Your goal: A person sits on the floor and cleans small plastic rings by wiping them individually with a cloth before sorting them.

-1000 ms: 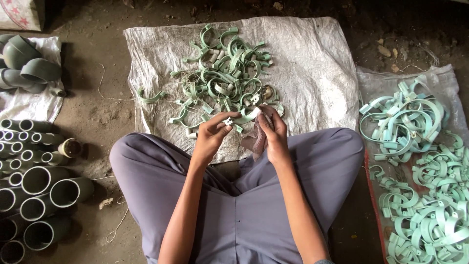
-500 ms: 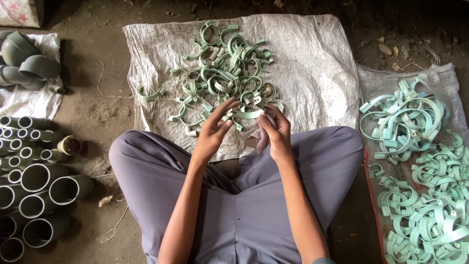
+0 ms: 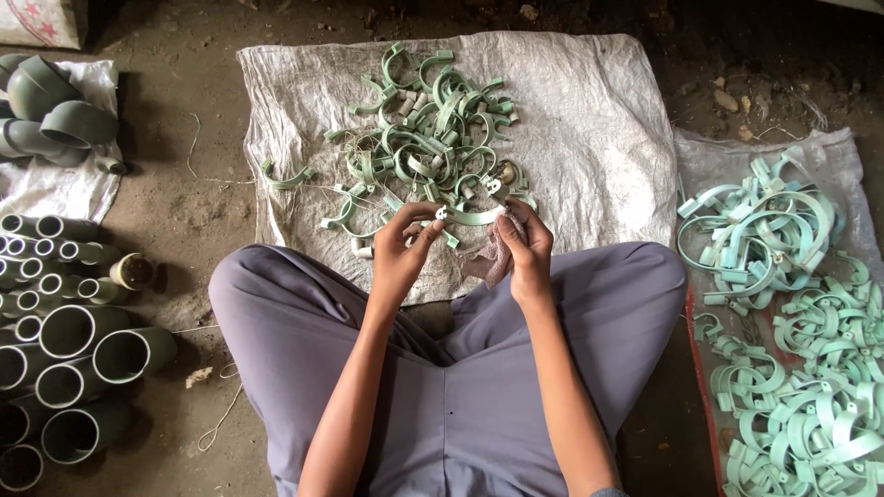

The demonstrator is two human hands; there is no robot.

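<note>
**Green clip held between two hands**

Seen from the head camera, looking straight down. Sitting cross-legged on the dirt floor (image 3: 203, 207) in grey trousers (image 3: 460, 368). Between the hands, a curved pale green clip (image 3: 471, 217), held just above the near edge of a white woven sack (image 3: 589, 147). Left hand (image 3: 401, 248) with fingers closed on the left end of the clip, thumb and fingertips pinched together there. Right hand (image 3: 527, 250) with fingers closed on the right end of the clip, and also holding a pinkish rag (image 3: 493, 260) against the palm.

Just past the hands, a loose pile of green clips (image 3: 428, 138) heaped in the middle of the sack, a few lying apart toward the left. Off to the right, on a clear plastic sheet (image 3: 718, 156), a bigger heap of lighter green clips (image 3: 792, 322), many hooked together. Off to the left, grey pipe pieces (image 3: 64, 340) stacked on end, open mouths up. Above those, grey pipe bends (image 3: 55, 110) on a white cloth (image 3: 55, 189).
</note>
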